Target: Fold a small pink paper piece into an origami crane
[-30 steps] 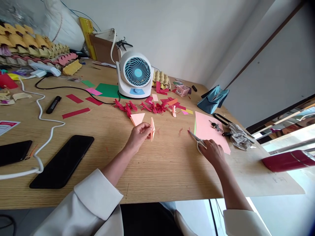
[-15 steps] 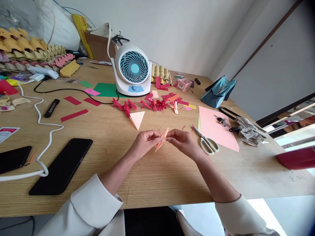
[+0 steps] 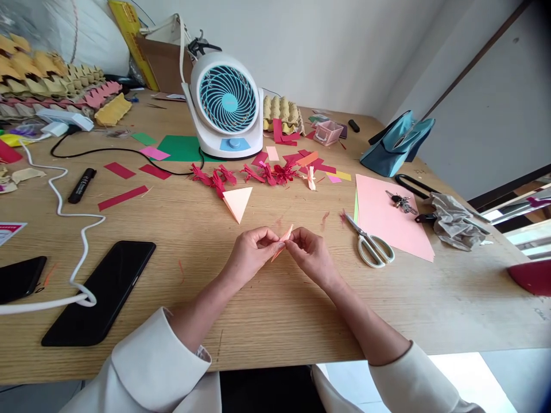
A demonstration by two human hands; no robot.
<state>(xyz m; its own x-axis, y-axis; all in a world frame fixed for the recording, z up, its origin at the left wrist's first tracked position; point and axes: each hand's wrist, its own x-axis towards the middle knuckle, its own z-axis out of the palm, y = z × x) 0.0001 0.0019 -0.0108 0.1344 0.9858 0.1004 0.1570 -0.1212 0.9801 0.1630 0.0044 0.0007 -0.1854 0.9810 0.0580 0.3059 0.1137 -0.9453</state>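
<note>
Left hand point(image 3: 248, 253): while meeting the right hand point(image 3: 313, 255) over the desk point(image 3: 267, 321), drawn nearly closed, pinching a small folded piece of peach paper point(image 3: 287, 232) between thumb and fingers.
Right hand: curled inward, gripping the opposite side of the same piece with thumb and bent fingers, nearly touching the left.
Peach paper: suspended between both hands at the middle of the desk, tilted, with a pointed tip jutting above the fingertips and an orange edge peeking out below; hidden at the middle by fingers.
Scissors point(image 3: 375, 246): resting on the desk to the right of the right hand, well apart from it, with white handles toward the near edge.
Pale triangle point(image 3: 238, 202): lying just beyond the left hand, pointing one corner back toward the person.
Red twists point(image 3: 284, 175): strewn in a ragged row before the white fan point(image 3: 229, 103).
Pink sheet point(image 3: 387, 212): spread at right beyond the scissors, bearing a bunch of keys point(image 3: 402, 202).
Black tablet point(image 3: 101, 292): lying at left, crossed by a looping white cable point(image 3: 88, 295).
</note>
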